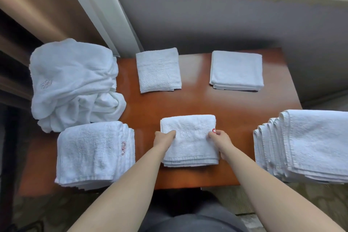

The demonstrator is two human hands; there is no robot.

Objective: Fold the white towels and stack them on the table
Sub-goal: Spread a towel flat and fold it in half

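Head view: the small white terry towel (189, 140), folded to a thick rectangle, lies at the near middle of the glossy reddish-brown wooden table (203, 103); a printed label strip shows on its near hem; a red mark peeks out at its right edge by my fingers. My left hand (163, 140) holds the towel's left side, fingers curled over the top of the cloth; my right hand (220, 140) pinches the right edge, fingertips closed on the fabric.

Left of it, near the table's near-left corner, sits a stack of folded white towels with red embroidery (94, 153), apart from the one I hold; behind that stack, a loose heap of crumpled white towels (73, 83) hangs over the table's left edge. At the far side lie a single folded white terry towel (158, 70) and, well to its right, a flat folded white towel with hemmed edges (236, 69). At the right edge, a fanned pile of white hemmed towels (308, 147) overhangs the table.
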